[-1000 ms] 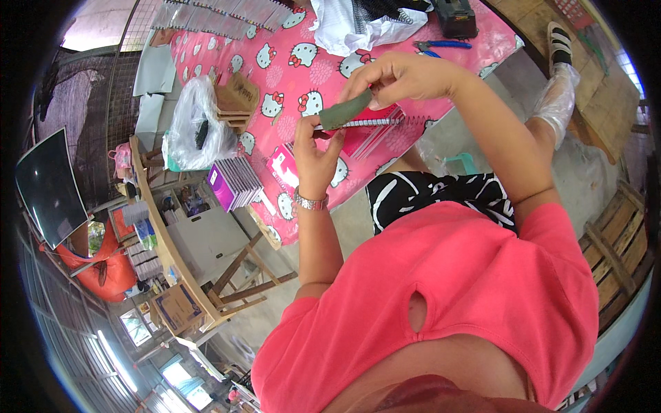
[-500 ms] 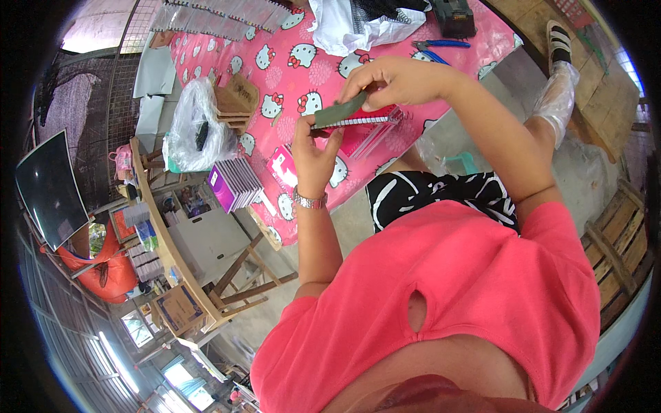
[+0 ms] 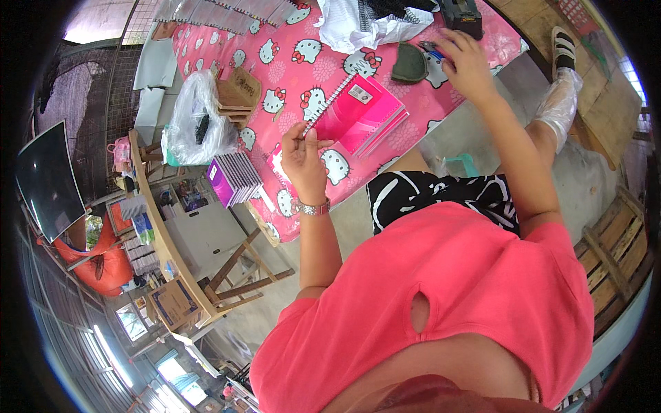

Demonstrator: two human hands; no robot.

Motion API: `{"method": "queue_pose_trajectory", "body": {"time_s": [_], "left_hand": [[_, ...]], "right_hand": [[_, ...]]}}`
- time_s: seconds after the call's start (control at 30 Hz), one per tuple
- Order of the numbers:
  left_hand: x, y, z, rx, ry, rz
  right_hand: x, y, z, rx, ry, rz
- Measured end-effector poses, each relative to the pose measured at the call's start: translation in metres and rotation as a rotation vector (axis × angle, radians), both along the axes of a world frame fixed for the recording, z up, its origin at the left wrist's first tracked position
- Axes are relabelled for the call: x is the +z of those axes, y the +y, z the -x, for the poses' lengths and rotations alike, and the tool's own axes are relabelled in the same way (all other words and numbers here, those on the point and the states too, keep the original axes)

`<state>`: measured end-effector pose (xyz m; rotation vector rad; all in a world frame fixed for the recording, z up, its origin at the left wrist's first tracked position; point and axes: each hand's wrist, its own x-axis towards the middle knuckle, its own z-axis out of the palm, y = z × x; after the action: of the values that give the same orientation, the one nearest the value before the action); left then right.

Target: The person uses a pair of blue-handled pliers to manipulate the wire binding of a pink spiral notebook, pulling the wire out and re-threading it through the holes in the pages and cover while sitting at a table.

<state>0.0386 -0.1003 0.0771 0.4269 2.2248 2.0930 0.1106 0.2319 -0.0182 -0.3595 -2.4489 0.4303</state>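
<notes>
My left hand [image 3: 303, 155] pinches the near end of a spiral-bound notebook's white coil; the notebook [image 3: 365, 107] has a bright pink cover and lies tilted over other pink sheets or books. At the far right of the table, my right hand [image 3: 471, 67] reaches over a pair of pliers [image 3: 432, 49] with blue handles, thumb and fingers apart around them. Part of the handles is hidden under this hand. Between the notebook and the pliers rests a dark green, half-round pad [image 3: 410, 63], out of both hands.
A pink cartoon-print cloth [image 3: 289, 82] covers the table. A purple notebook stack [image 3: 234, 180], brown pieces [image 3: 238, 95] and a clear plastic bag [image 3: 189, 131] sit left. White plastic [image 3: 375, 31] and a black box [image 3: 463, 17] are at the far side; more spiral-bound books [image 3: 224, 12] lie far left.
The green pad has left my hands and now lies on the table. My right hand has moved right to the pliers. The notebook has turned, its pink cover now showing.
</notes>
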Motion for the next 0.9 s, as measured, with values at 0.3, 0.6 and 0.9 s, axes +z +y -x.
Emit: {"method": "queue_pose_trajectory", "body": {"time_s": [0.3, 0.6, 0.9], "left_hand": [[-0.012, 0.006, -0.003, 0.045, 0.071, 0.026], [-0.011, -0.007, -0.004, 0.052, -0.136, 0.137], [-0.031, -0.014, 0.003, -0.002, -0.027, 0.016]], "right_hand": [[0.001, -0.005, -0.017, -0.213, -0.310, -0.048], [0.092, -0.114, -0.035, 0.580, 0.183, 0.533], [0.096, -0.169, -0.024, 0.668, 0.094, 0.291]]}}
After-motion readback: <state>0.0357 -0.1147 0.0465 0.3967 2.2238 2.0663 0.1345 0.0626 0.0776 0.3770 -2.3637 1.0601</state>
